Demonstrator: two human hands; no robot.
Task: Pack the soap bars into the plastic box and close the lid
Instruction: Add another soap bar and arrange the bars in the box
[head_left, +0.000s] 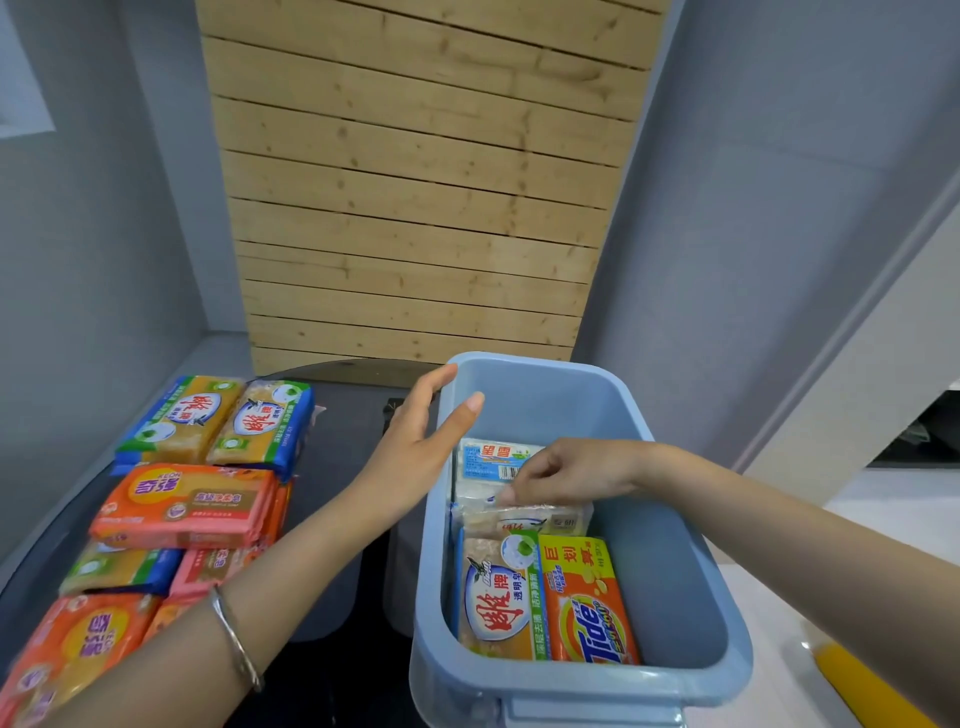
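Nearest, an orange Tide bar (592, 608) lies in the blue plastic box (675, 545); right hand (566, 473) pinches a pale bar (524, 517), left hand (421, 441) spread wide at the rim.

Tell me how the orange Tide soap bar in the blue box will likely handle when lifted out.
The Tide bar looks like a solid rectangular block, so it is probably stiff and fairly heavy for its size. Its glossy wrapper may be slippery. It sits snug beside the green-edged bar, so gripping its sides could be awkward.
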